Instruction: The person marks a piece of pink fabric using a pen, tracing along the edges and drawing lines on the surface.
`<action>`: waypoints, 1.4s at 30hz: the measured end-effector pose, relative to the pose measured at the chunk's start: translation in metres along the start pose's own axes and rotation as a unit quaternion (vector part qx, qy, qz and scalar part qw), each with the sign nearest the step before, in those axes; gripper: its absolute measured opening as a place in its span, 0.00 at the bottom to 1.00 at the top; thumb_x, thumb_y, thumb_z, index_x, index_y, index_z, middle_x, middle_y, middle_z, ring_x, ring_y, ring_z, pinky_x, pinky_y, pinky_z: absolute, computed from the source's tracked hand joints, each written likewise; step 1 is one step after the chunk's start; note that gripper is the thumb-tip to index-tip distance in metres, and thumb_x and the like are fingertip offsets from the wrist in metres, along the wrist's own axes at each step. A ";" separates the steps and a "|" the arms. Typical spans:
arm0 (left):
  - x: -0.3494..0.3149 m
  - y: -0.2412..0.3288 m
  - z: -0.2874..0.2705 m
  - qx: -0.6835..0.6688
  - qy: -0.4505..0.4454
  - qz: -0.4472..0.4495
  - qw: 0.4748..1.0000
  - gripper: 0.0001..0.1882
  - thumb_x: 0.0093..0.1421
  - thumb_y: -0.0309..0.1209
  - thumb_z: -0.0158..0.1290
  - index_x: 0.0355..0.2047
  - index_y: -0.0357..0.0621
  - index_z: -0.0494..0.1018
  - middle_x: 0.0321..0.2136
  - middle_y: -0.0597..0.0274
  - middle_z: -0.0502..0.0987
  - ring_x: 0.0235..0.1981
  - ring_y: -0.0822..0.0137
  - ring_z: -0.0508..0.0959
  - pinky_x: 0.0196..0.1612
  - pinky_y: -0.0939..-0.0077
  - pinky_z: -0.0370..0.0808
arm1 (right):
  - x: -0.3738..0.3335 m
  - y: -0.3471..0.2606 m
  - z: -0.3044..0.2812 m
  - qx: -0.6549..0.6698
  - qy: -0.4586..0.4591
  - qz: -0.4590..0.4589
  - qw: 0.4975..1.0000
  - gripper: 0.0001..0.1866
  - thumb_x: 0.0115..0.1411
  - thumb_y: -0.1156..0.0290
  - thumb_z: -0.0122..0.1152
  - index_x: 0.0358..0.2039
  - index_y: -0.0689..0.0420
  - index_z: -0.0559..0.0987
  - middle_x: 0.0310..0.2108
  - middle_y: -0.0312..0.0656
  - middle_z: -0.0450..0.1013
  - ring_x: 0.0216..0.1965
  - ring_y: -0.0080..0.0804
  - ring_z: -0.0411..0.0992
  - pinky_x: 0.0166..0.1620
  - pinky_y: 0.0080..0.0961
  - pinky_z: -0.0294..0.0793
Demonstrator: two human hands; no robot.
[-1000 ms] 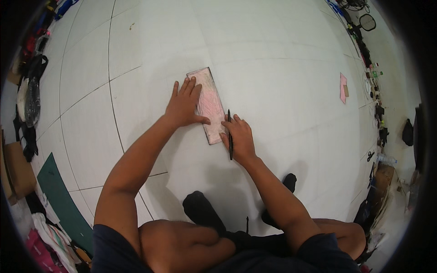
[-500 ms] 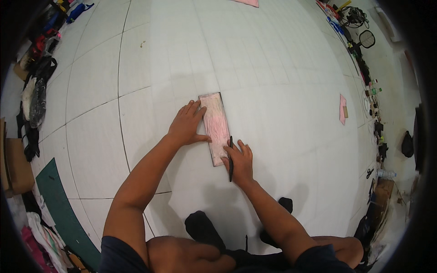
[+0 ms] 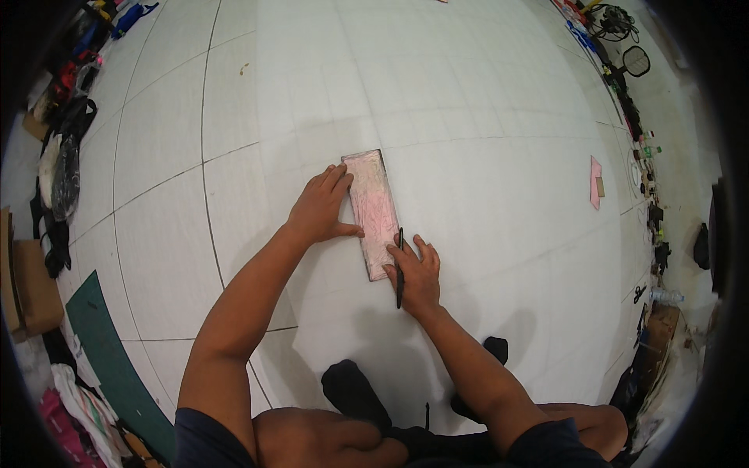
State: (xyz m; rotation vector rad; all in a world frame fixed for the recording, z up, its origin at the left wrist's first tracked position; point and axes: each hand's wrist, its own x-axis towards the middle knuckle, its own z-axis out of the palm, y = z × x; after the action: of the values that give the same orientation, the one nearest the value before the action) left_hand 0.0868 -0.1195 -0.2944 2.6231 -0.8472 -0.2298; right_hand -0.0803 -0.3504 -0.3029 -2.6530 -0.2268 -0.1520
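Note:
A long, narrow rectangular board [image 3: 373, 199] with a creased pink face and dark edges lies on a large white sheet [image 3: 499, 187]. Against its left long edge rests my left hand [image 3: 320, 207], fingers spread, fingertips near the far end and thumb farther down. My right hand [image 3: 417, 273] is at the board's near right corner, with thumb and fingertips touching its edge. A slim black pen-like tool [image 3: 400, 269] is held in that hand, roughly upright in the picture along the board's right side. Its tip is too small to make out.
Pale floor tiles [image 3: 164, 234] show left of the sheet. A green mat [image 3: 117, 351] and a cardboard box [image 3: 37, 288] are at the left. At right lies a pink piece [image 3: 595, 183]; beyond are scissors [image 3: 640, 294] and a bottle [image 3: 667, 296]. My dark-socked foot [image 3: 351, 390] is nearby.
The picture has shifted slightly. Both hands keep nearly the same places on the board, and the black tool stays in my right hand.

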 end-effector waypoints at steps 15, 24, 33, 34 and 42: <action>0.008 0.025 -0.018 0.055 -0.094 -0.064 0.992 0.72 0.39 0.69 0.71 0.72 0.32 0.54 0.74 0.37 0.53 0.76 0.41 0.54 0.76 0.52 0.55 | 0.001 0.002 0.000 0.011 0.012 0.005 1.000 0.25 0.62 0.64 0.71 0.59 0.50 0.78 0.62 0.43 0.74 0.67 0.57 0.64 0.70 0.58 0.55; 0.009 0.032 -0.018 0.081 -0.114 -0.073 0.987 0.74 0.35 0.69 0.73 0.76 0.45 0.51 0.75 0.37 0.51 0.76 0.40 0.51 0.77 0.50 0.53 | 0.001 0.000 -0.001 0.025 -0.001 0.001 1.000 0.26 0.63 0.61 0.71 0.60 0.50 0.78 0.63 0.45 0.74 0.69 0.56 0.61 0.72 0.57 0.51; 0.028 0.058 -0.024 0.173 -0.193 -0.050 0.964 0.77 0.35 0.65 0.75 0.75 0.37 0.49 0.75 0.32 0.49 0.76 0.38 0.51 0.77 0.50 0.52 | 0.001 0.001 -0.001 0.006 -0.013 0.002 1.000 0.24 0.63 0.59 0.69 0.59 0.49 0.79 0.62 0.44 0.74 0.67 0.58 0.62 0.70 0.59 0.54; 0.032 0.061 -0.023 0.178 -0.202 -0.041 0.962 0.77 0.35 0.65 0.75 0.75 0.32 0.49 0.74 0.31 0.49 0.76 0.37 0.51 0.77 0.51 0.53 | 0.001 -0.001 0.000 0.005 -0.008 -0.002 1.000 0.24 0.63 0.60 0.69 0.59 0.50 0.79 0.62 0.45 0.74 0.67 0.58 0.62 0.70 0.59 0.54; 0.045 0.068 -0.017 0.120 -0.222 -0.091 0.963 0.81 0.31 0.60 0.80 0.74 0.26 0.46 0.74 0.27 0.47 0.76 0.36 0.52 0.75 0.53 0.56 | 0.002 -0.004 -0.001 0.013 -0.006 -0.004 1.000 0.24 0.63 0.63 0.69 0.59 0.51 0.78 0.61 0.44 0.74 0.67 0.57 0.62 0.69 0.60 0.54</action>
State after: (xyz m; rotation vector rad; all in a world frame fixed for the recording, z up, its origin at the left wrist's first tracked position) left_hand 0.0915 -0.1926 -0.2535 2.9310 -0.8085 -0.8392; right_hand -0.0787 -0.3477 -0.2996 -2.6288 -0.2424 -0.1355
